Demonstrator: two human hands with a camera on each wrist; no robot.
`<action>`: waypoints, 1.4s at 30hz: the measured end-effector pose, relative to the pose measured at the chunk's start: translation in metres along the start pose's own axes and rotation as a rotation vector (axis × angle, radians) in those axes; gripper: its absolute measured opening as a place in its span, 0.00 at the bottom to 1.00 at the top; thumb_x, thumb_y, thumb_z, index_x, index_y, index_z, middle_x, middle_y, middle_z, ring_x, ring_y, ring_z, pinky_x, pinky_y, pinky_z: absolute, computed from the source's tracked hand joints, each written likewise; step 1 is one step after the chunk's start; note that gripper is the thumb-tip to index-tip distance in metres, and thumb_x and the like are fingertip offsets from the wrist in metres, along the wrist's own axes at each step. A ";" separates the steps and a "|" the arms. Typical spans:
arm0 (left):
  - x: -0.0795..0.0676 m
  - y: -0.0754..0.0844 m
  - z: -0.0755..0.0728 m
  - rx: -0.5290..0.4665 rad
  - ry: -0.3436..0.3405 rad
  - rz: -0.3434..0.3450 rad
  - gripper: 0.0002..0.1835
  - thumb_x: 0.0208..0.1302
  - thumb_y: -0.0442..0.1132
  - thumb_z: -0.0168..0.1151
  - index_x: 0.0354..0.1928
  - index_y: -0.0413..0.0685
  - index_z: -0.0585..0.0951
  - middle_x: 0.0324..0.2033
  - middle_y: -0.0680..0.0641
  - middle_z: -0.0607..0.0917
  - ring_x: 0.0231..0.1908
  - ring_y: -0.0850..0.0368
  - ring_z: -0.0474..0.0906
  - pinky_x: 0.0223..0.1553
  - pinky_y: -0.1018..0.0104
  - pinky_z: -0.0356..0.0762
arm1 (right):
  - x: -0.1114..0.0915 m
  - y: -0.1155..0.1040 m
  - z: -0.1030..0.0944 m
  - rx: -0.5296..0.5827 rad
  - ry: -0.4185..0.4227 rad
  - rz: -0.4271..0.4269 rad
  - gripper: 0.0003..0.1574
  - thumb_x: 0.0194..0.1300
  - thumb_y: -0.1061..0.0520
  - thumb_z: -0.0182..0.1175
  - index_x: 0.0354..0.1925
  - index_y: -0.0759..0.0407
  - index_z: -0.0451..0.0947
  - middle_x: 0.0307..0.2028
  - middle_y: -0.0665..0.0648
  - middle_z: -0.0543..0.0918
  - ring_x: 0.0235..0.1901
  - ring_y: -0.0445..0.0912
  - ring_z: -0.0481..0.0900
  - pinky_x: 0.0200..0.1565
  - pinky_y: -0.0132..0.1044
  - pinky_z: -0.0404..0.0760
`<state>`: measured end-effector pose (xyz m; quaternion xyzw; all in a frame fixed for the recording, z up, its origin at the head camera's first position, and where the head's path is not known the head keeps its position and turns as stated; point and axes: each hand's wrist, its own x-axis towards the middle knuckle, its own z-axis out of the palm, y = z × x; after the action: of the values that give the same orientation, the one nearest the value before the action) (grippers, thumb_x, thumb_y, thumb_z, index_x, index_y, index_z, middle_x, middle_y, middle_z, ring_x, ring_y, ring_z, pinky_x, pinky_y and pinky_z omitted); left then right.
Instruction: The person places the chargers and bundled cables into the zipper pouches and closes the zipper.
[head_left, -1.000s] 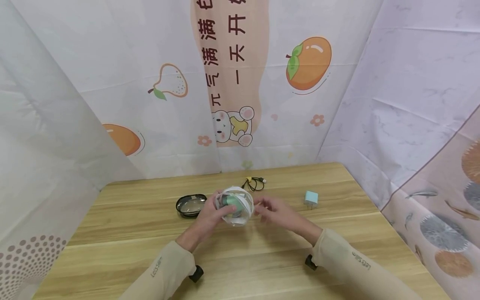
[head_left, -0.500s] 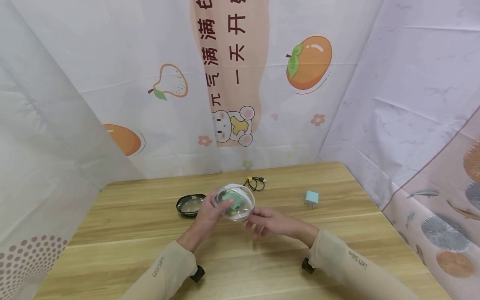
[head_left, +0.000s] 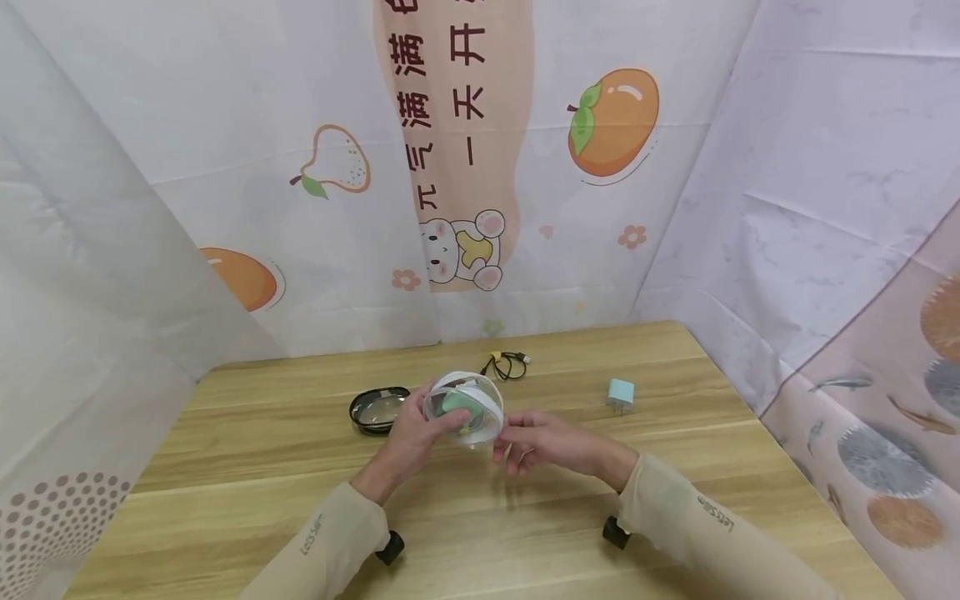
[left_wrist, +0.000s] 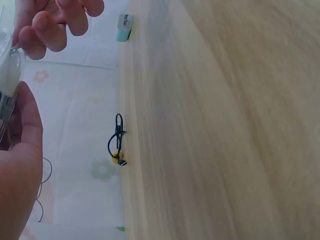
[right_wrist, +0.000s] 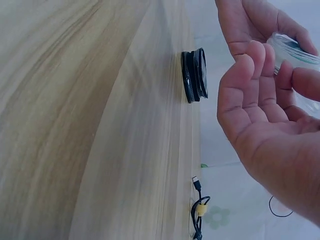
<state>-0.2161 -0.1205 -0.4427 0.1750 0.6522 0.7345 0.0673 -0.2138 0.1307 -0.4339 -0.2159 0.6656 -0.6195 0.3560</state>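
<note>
Two hands meet above the wooden table point(head_left: 300, 467), mid-scene. Left hand point(head_left: 411, 439) grips a clear round container point(head_left: 463, 408), green item inside, lifted off the surface. Right hand point(head_left: 542, 440), fingers loosely curled, touches the container's right edge. Black lid point(head_left: 378, 409) left; blue charger point(head_left: 620, 394) right; black cable point(head_left: 507, 365) far.

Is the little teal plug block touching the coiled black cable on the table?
Apart. The head view shows the teal plug block lying well to the right of the coiled black cable, with bare wooden table between them.
</note>
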 end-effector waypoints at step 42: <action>-0.006 0.016 -0.008 0.553 -0.227 0.026 0.22 0.58 0.47 0.77 0.54 0.54 0.85 0.39 0.55 0.87 0.37 0.56 0.81 0.36 0.64 0.81 | -0.016 -0.007 -0.024 0.060 0.109 0.064 0.20 0.78 0.49 0.55 0.47 0.66 0.76 0.28 0.53 0.80 0.21 0.42 0.75 0.32 0.43 0.86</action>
<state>-0.2108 -0.1320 -0.4289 0.2759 0.8134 0.5057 0.0801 -0.2219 0.1575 -0.4239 -0.1499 0.6717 -0.6381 0.3452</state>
